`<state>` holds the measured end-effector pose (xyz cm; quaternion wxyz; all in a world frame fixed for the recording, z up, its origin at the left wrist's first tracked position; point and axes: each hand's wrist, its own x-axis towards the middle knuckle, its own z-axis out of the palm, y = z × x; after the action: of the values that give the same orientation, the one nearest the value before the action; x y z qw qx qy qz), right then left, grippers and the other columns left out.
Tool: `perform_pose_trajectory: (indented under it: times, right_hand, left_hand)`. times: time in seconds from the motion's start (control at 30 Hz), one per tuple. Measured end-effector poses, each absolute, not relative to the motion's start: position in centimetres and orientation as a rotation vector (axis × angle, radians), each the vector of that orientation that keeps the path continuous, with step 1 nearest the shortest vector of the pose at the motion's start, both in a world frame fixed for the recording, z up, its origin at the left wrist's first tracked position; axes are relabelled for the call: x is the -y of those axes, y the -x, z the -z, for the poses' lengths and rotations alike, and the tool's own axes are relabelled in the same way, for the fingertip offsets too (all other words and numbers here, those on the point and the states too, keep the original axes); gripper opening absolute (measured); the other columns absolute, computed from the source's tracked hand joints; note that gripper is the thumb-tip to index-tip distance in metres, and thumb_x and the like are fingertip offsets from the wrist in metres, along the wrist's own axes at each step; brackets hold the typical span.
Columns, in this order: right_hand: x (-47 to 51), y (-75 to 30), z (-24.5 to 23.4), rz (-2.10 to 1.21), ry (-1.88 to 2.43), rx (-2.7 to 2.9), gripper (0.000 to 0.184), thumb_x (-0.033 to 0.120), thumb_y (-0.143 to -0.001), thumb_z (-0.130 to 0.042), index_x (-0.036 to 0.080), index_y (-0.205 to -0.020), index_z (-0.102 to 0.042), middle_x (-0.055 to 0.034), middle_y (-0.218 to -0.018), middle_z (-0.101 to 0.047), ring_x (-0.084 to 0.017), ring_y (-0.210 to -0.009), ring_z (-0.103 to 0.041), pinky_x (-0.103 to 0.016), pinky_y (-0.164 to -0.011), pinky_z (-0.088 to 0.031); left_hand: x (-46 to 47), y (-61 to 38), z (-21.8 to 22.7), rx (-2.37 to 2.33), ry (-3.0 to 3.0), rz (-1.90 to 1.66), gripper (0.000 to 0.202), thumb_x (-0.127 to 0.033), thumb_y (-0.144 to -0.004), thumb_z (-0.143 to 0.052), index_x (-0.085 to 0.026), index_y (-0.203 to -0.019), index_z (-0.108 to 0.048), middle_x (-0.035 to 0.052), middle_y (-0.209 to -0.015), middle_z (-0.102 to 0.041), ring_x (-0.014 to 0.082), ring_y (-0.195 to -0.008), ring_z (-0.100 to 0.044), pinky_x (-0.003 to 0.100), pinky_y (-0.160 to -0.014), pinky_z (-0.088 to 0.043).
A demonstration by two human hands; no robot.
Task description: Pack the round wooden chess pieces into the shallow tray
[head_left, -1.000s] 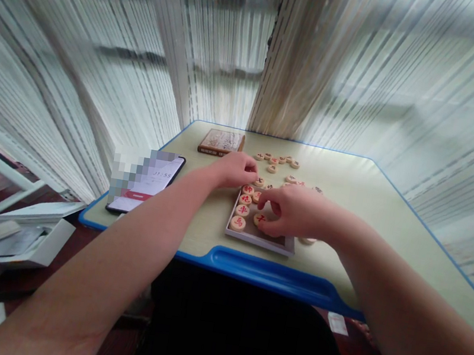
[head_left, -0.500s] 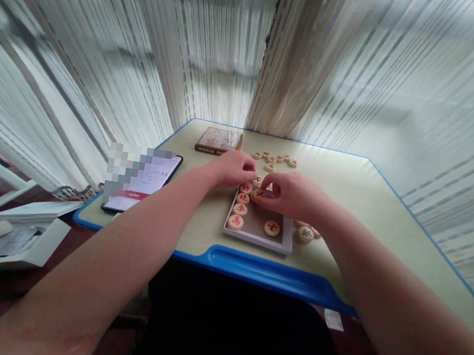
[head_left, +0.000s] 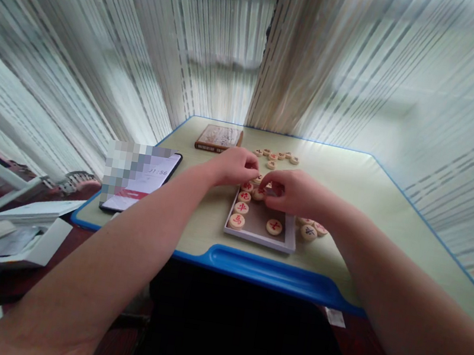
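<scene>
A shallow white box lid or tray (head_left: pixel 258 242) lies in front of me with Chinese chess pieces inside. A column of red-marked pieces, among them a chess piece (head_left: pixel 237 221), runs along its left side; another red-marked piece (head_left: pixel 274 226) lies at the lower right. My left hand (head_left: pixel 237 165) is over the far left corner, fingers closed at the edge of a wooden piece (head_left: pixel 258 178). Inside the tray my right hand (head_left: pixel 292 191) has curled fingers on a red-marked chess piece (head_left: pixel 257 194), partly covering it. Fingers hide some pieces at the far edge.
Several loose chess pieces (head_left: pixel 272 157) lie farther back, and more pieces (head_left: pixel 308 232) sit right of the tray. A brown-edged box or book (head_left: pixel 219 139) is at the back left. A phone (head_left: pixel 153 179) lies left of my left forearm. A blue trough (head_left: pixel 267 270) edges the table.
Both hands stay nearly in place. My right fingers have shifted slightly over the piece in the tray, covering more of its mark. The view has shifted a little.
</scene>
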<state>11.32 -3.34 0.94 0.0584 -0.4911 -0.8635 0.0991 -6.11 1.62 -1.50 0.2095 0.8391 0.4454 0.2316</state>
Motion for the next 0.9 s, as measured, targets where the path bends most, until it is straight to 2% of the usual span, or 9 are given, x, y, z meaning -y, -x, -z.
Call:
perform_pose_trajectory:
  times: [0.17,0.33,0.4,0.53,0.67,0.77,0.9]
  right_hand:
    - [3.33,-11.38,-0.88,-0.244,1.481,2.618,0.030,0.039,-0.071,-0.058,0.018,-0.089,-0.067,-0.0023,-0.072,-0.062,-0.011,-0.058,-0.044,-0.024,-0.053,-0.028]
    - [3.46,-11.51,-1.05,-0.331,1.424,2.649,0.034,0.028,-0.068,-0.058,0.020,-0.101,-0.065,-0.0003,-0.073,-0.063,-0.011,-0.059,-0.046,-0.024,-0.055,-0.029]
    - [3.38,-11.55,-1.01,-0.345,1.423,2.661,0.032,0.026,-0.069,-0.057,0.021,-0.099,-0.066,0.0000,-0.073,-0.063,-0.011,-0.058,-0.046,-0.024,-0.055,-0.029]
    - [3.13,-11.49,-0.75,-0.274,1.453,2.631,0.026,0.033,-0.071,-0.058,0.019,-0.091,-0.066,-0.0011,-0.071,-0.062,-0.011,-0.057,-0.044,-0.024,-0.054,-0.029]
    - [3.14,-11.39,-0.69,-0.213,1.493,2.582,0.032,0.040,-0.072,-0.060,0.018,-0.093,-0.065,-0.0019,-0.069,-0.060,-0.011,-0.056,-0.043,-0.024,-0.053,-0.028]
    - [3.32,-11.42,-0.82,-0.262,1.443,2.595,0.033,0.034,-0.071,-0.061,0.019,-0.101,-0.064,-0.0005,-0.068,-0.060,-0.011,-0.055,-0.043,-0.023,-0.054,-0.028]
    - [3.46,-11.47,-0.98,-0.309,1.404,2.619,0.026,0.024,-0.070,-0.058,0.021,-0.094,-0.068,0.0011,-0.066,-0.060,-0.009,-0.055,-0.043,-0.023,-0.054,-0.029]
  left_hand:
    - [-1.49,6.09,1.31,-1.239,-2.334,-0.637,0.020,-0.025,-0.068,-0.054,-0.011,-0.068,-0.068,0.0001,-0.057,-0.059,0.0118,-0.057,-0.051,0.025,-0.056,-0.035]
    - [-1.49,6.07,1.27,-1.219,-2.329,-0.639,0.026,-0.032,-0.070,-0.053,-0.011,-0.068,-0.067,0.0005,-0.058,-0.058,0.0121,-0.058,-0.049,0.026,-0.058,-0.035]
    - [-1.54,6.08,1.35,-1.223,-2.316,-0.634,0.026,-0.033,-0.069,-0.053,-0.011,-0.068,-0.067,0.0004,-0.058,-0.058,0.0120,-0.058,-0.049,0.026,-0.058,-0.034]
    - [-1.59,6.10,1.46,-1.212,-2.310,-0.634,0.026,-0.033,-0.070,-0.053,-0.011,-0.067,-0.067,-0.0003,-0.057,-0.056,0.0117,-0.058,-0.048,0.026,-0.058,-0.033]
    - [-1.56,6.12,1.33,-1.206,-2.340,-0.629,0.033,-0.039,-0.073,-0.050,-0.011,-0.062,-0.065,-0.0020,-0.052,-0.047,0.0108,-0.055,-0.041,0.026,-0.055,-0.029]
    - [-1.55,6.13,1.20,-1.203,-2.331,-0.641,0.036,-0.039,-0.074,-0.046,-0.011,-0.062,-0.065,-0.0023,-0.050,-0.044,0.0110,-0.054,-0.040,0.026,-0.054,-0.028]
    - [-1.60,6.16,1.19,-1.206,-2.294,-0.651,0.036,-0.038,-0.074,-0.044,-0.011,-0.066,-0.066,-0.0015,-0.051,-0.046,0.0121,-0.055,-0.042,0.027,-0.056,-0.030]
